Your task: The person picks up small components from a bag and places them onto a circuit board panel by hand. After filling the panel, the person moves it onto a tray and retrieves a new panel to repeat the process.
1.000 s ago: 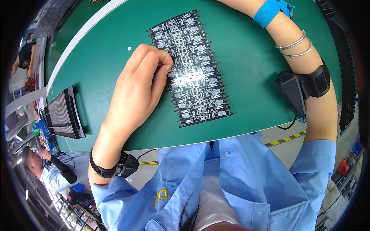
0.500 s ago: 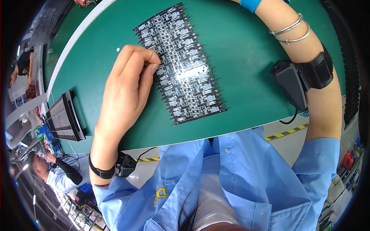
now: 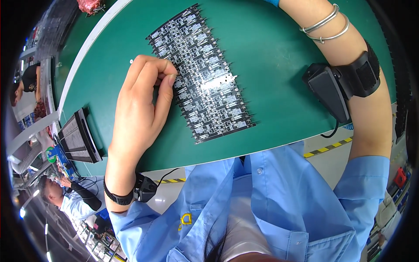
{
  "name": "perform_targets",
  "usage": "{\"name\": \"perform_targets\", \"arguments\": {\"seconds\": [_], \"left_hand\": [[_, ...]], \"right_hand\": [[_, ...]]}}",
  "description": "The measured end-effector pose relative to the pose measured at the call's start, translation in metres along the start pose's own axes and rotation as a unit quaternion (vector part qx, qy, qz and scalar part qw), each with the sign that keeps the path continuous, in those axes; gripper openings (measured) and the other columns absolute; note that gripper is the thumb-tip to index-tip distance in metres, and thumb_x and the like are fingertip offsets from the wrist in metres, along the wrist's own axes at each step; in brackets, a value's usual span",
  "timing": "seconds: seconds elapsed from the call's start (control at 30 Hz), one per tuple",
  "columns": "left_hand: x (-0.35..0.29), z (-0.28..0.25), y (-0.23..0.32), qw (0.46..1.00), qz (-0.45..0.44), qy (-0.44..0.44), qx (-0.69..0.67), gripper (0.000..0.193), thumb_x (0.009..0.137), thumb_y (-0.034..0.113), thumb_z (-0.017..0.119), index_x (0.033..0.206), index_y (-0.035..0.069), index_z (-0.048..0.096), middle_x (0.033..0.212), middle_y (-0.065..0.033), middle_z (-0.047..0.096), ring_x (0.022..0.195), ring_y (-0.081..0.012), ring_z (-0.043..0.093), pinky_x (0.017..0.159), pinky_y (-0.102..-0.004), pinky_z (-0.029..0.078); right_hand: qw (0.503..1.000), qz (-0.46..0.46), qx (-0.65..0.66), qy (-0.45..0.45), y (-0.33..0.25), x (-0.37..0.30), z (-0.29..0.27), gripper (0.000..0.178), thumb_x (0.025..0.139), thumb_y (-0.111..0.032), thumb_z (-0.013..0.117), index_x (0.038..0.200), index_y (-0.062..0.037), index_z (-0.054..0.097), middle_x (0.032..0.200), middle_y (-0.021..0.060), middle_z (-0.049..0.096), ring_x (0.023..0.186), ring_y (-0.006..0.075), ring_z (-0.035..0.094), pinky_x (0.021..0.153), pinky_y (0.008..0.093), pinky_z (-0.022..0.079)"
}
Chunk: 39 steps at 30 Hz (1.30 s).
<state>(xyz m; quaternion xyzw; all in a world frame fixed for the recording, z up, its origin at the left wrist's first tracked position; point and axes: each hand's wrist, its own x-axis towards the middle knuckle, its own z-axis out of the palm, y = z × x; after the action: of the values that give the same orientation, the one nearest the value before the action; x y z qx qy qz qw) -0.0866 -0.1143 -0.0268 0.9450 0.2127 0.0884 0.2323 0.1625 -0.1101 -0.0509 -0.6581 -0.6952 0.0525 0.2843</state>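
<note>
A black circuit board panel [image 3: 214, 105], dense with white markings and small metal parts, lies flat and slightly askew on the green work table [image 3: 279, 96]. Thin leads stick out along its long sides. My left hand [image 3: 142, 100] is at the panel's left edge, thumb and index finger pinched together. Whether they grip the edge or a tiny part does not show. My right forearm [image 3: 371, 122] reaches along the right side of the table to the top edge of the picture, where the right hand is cut off.
A black slotted rack [image 3: 80, 137] stands at the table's left. A tiny white piece [image 3: 131, 61] lies beyond my left knuckles. Something red in clear wrap [image 3: 90, 5] sits at the far left. Other people [image 3: 78, 194] are past the table's left side.
The view has shifted slightly. My left hand keeps its pinch at nearly the same place on the panel's edge. The right wrist has slid further out past the top edge.
</note>
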Motion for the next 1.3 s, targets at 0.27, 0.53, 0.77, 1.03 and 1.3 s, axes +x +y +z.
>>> {"name": "perform_targets", "arguments": {"seconds": [0.27, 0.53, 0.77, 1.03, 1.3], "left_hand": [[0.003, -0.003, 0.006, 1.0, -0.013, -0.016, 0.009, 0.006, 0.083, -0.004, 0.055, 0.089, -0.002, 0.053, 0.087, -0.0111, 0.052, 0.073, -0.0232, 0.054, 0.068, -0.0314, 0.046], [0.003, -0.004, 0.005, 0.999, -0.002, -0.031, 0.015, 0.006, 0.083, -0.003, 0.055, 0.089, -0.002, 0.053, 0.086, -0.0112, 0.052, 0.074, -0.0238, 0.054, 0.066, -0.0319, 0.044], [-0.001, -0.004, 0.004, 0.999, 0.024, -0.028, 0.038, 0.003, 0.089, 0.0, 0.052, 0.091, -0.001, 0.053, 0.091, -0.0089, 0.053, 0.075, -0.0179, 0.052, 0.067, -0.0271, 0.044], [-0.002, -0.003, 0.002, 0.997, 0.036, -0.024, 0.058, 0.003, 0.089, 0.0, 0.051, 0.091, -0.001, 0.053, 0.091, -0.0093, 0.054, 0.076, -0.0199, 0.053, 0.068, -0.0277, 0.044], [-0.004, -0.001, 0.003, 0.998, 0.036, -0.01, 0.058, 0.003, 0.089, 0.0, 0.052, 0.091, -0.001, 0.053, 0.092, -0.0099, 0.053, 0.077, -0.0205, 0.053, 0.068, -0.0282, 0.044]], "right_hand": [[1.0, -0.009, 0.004, -0.004, 0.005, 0.002, -0.002, 0.02, 0.075, -0.02, 0.063, 0.071, -0.0006, 0.067, 0.071, 0.0179, 0.064, 0.068, 0.033, 0.062, 0.068, 0.0405, 0.049], [0.999, -0.017, -0.021, -0.03, 0.003, 0.004, -0.003, 0.019, 0.071, -0.014, 0.061, 0.059, 0.0007, 0.062, 0.061, 0.0198, 0.059, 0.059, 0.0346, 0.058, 0.064, 0.0426, 0.048], [0.999, -0.041, 0.014, 0.01, 0.006, -0.003, -0.007, 0.019, 0.067, -0.011, 0.059, 0.053, 0.0018, 0.057, 0.054, 0.0196, 0.054, 0.05, 0.0338, 0.055, 0.055, 0.0415, 0.046], [0.993, -0.078, 0.052, 0.076, 0.014, 0.002, 0.0, 0.016, 0.065, -0.009, 0.06, 0.053, 0.0028, 0.056, 0.054, 0.0191, 0.055, 0.049, 0.0321, 0.055, 0.053, 0.037, 0.047], [0.985, -0.073, 0.091, 0.125, 0.016, 0.002, 0.0, 0.012, 0.071, -0.009, 0.063, 0.069, 0.0027, 0.064, 0.073, 0.0187, 0.065, 0.065, 0.0291, 0.062, 0.062, 0.0339, 0.051]]}}
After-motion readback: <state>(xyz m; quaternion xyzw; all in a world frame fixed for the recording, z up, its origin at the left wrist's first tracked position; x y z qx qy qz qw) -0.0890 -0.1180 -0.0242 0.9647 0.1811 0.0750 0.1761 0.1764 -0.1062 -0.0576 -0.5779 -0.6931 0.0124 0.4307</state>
